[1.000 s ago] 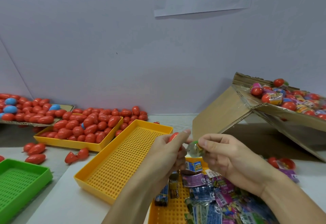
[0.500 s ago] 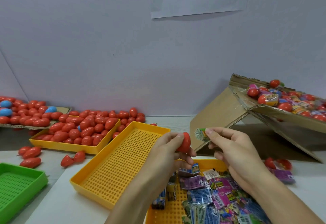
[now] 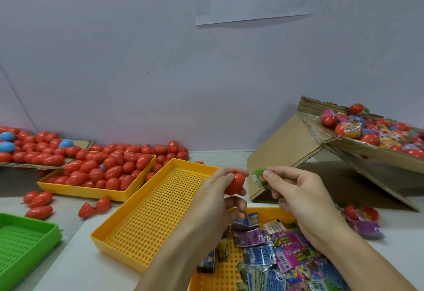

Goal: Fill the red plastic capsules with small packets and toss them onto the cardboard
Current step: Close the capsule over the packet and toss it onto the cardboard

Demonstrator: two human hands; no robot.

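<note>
So the left hand (image 3: 220, 196) is gripping a glossy red capsule (image 3: 234, 184) over the yellow tray (image 3: 156, 212), right hand (image 3: 298, 196) at its 3 o'clock is pinching a crumpled green packet (image 3: 258, 177), print's unreadable.

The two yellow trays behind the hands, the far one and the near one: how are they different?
The far tray is heaped with red capsules, while the near tray shows only its bare perforated floor. The far tray lies roughly crosswise against the pile at the wall; the near tray runs diagonally toward the left hand. Both are yellow, shallow and rectangular.
</note>
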